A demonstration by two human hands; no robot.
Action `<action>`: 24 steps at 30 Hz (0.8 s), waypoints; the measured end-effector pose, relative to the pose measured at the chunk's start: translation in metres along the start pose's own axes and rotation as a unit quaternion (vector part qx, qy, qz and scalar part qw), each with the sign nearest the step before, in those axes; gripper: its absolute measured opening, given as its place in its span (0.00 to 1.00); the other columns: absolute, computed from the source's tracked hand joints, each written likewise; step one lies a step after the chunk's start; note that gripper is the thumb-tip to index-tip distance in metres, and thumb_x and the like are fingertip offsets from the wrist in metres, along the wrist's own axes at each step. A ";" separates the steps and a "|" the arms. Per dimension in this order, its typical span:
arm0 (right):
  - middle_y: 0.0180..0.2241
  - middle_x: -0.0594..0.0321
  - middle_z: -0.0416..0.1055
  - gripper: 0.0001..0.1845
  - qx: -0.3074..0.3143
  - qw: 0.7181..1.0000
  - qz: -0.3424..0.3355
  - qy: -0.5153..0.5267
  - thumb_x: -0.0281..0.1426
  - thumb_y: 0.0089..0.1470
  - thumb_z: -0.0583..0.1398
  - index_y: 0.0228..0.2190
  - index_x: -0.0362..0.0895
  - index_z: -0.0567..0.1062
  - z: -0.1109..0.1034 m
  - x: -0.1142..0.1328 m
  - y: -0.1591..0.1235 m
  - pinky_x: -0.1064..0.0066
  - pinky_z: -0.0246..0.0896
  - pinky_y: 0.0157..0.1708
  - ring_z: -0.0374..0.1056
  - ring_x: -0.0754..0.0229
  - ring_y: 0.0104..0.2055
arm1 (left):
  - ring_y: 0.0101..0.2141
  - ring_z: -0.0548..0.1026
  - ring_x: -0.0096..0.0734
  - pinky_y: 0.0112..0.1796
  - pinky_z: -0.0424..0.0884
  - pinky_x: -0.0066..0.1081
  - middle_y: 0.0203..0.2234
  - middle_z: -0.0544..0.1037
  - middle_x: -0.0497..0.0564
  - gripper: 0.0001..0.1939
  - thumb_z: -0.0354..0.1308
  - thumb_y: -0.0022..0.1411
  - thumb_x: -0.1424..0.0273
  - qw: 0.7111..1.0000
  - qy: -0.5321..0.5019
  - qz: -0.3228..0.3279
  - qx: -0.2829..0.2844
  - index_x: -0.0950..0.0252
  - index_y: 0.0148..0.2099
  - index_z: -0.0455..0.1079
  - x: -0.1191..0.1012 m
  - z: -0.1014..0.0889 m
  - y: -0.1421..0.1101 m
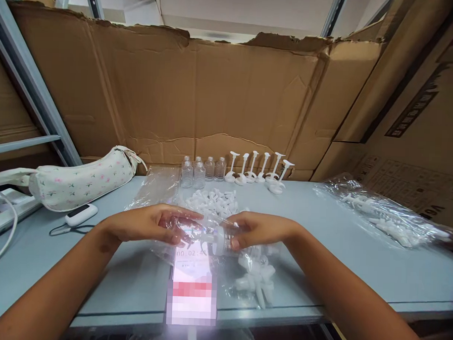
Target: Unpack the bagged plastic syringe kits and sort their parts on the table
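Observation:
My left hand (153, 224) has its thumb and fingers curved around crinkled clear plastic film (189, 230), seemingly a bag. Facing it, my right hand (259, 228) grips a small clear plastic bottle (221, 240) lying sideways, its neck end pointing left. Glare and overlapping film blur the gap between both hands. Under them, a lit phone (192, 273) shows a running timer. White plastic pieces (256, 277) in a clear bag lie below my right hand. A heap of small white plastic parts (212, 202) sits just beyond my fingers.
Several clear bottles (199, 175) and white pump-like stems (261, 169) stand along the cardboard wall (214, 100). To the right lies a bag of white parts (391, 220). A floral pouch (81, 182), a white device (81, 214) and a power strip (13, 214) are left.

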State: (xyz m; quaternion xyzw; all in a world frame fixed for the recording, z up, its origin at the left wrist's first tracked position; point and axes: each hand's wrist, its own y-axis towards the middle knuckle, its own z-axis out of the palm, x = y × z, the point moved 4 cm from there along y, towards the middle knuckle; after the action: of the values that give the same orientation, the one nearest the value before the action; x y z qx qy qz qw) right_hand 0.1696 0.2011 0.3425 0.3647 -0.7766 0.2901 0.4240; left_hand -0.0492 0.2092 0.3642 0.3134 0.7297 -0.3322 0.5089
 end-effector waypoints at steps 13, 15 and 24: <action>0.44 0.58 0.71 0.30 -0.093 0.996 0.001 0.002 0.42 0.49 0.63 0.53 0.47 0.69 -0.041 0.002 -0.039 0.68 0.63 0.42 0.67 0.59 0.44 | 0.33 0.78 0.37 0.33 0.75 0.34 0.40 0.80 0.53 0.16 0.64 0.50 0.68 0.984 0.058 0.085 -0.144 0.59 0.44 0.77 -0.004 0.001 0.015; 0.47 0.57 0.70 0.31 -0.170 0.985 -0.019 -0.002 0.45 0.48 0.63 0.52 0.48 0.70 -0.059 -0.002 -0.056 0.66 0.63 0.45 0.67 0.57 0.48 | 0.33 0.78 0.36 0.34 0.76 0.35 0.42 0.79 0.53 0.16 0.66 0.49 0.68 0.969 0.021 0.117 -0.219 0.59 0.43 0.77 -0.004 -0.010 0.017; 0.38 0.57 0.72 0.20 -0.371 0.925 0.002 0.083 0.45 0.48 0.63 0.36 0.42 0.75 -0.086 -0.022 -0.057 0.63 0.65 0.41 0.71 0.57 0.38 | 0.42 0.77 0.40 0.48 0.71 0.42 0.43 0.78 0.53 0.27 0.70 0.43 0.64 0.931 -0.135 0.142 -0.308 0.60 0.48 0.73 0.013 -0.042 0.045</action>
State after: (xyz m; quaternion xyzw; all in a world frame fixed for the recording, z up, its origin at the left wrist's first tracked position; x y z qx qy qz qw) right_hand 0.2625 0.2413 0.3715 0.1540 -0.7912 0.0111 0.5918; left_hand -0.0397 0.2706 0.3557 0.1939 0.6686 -0.0549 0.7158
